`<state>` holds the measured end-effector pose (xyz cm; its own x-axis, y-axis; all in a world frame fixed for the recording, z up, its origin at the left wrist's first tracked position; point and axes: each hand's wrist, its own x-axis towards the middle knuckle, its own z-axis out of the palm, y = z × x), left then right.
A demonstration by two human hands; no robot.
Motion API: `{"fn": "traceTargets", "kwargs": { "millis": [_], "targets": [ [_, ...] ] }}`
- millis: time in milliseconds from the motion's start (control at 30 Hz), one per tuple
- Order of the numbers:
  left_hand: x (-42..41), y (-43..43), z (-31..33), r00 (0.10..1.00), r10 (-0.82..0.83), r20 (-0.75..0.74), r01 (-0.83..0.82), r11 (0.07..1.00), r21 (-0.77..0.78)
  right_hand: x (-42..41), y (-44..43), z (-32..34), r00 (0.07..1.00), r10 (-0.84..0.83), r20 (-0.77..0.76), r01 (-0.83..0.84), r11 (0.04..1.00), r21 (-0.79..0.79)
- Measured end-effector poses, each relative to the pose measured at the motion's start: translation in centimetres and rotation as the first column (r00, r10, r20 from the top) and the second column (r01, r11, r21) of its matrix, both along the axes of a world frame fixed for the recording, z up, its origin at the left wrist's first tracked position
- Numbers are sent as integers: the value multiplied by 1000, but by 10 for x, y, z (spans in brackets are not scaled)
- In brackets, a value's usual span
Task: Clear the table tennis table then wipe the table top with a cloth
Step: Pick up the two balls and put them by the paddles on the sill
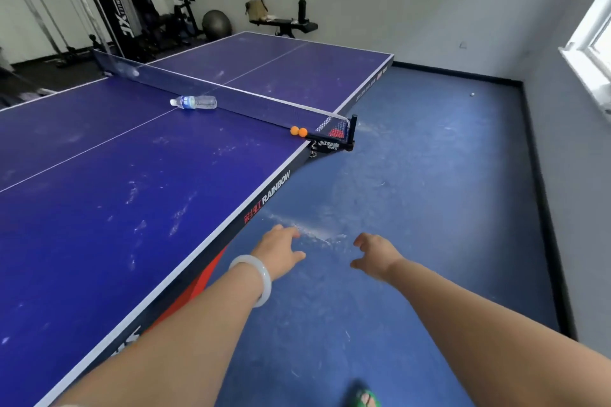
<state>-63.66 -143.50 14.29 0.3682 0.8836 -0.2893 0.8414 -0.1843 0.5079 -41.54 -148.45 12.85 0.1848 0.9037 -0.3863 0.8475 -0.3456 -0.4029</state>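
Observation:
The blue table tennis table (99, 208) fills the left of the view, its top smeared with pale dusty marks. A clear plastic water bottle (194, 102) lies on its side by the net (231, 101). Two orange balls (298, 131) rest together at the table's right edge beside the net post (352, 134). My left hand (279, 249), with a white bangle on its wrist, and my right hand (375, 254) reach out over the floor just right of the table's side edge. Both hold nothing, fingers loosely apart. No cloth is in view.
Blue floor runs along the table's right side, with a white ball (472, 94) lying near the far wall. A window (591, 53) is at the right. Gym equipment (139, 10), a grey exercise ball (216, 24) and a bench (284, 25) stand at the back.

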Motion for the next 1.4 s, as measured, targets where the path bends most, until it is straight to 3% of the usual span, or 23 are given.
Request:
{"fn": "traceTargets", "kwargs": {
  "millis": [167,467,667,933,1400],
  "targets": [
    [10,85,-12,998,15,-62,-17,1000,-20,12,95,-7,996,83,30,-82,996,-21],
    [58,264,-8,993,73,-87,-73,997,6,60,291,-4,996,69,-49,-71,997,-40],
    [59,360,-28,994,66,-92,-72,995,-64,58,392,-21,995,70,-66,-75,994,-79],
    [57,518,-48,996,20,-89,-25,998,-62,57,510,-40,997,-42,-63,35,994,-108],
    [107,639,-102,998,4,-70,-13,992,-125,63,653,-87,986,-90,-139,82,995,-60]
  ]
}}
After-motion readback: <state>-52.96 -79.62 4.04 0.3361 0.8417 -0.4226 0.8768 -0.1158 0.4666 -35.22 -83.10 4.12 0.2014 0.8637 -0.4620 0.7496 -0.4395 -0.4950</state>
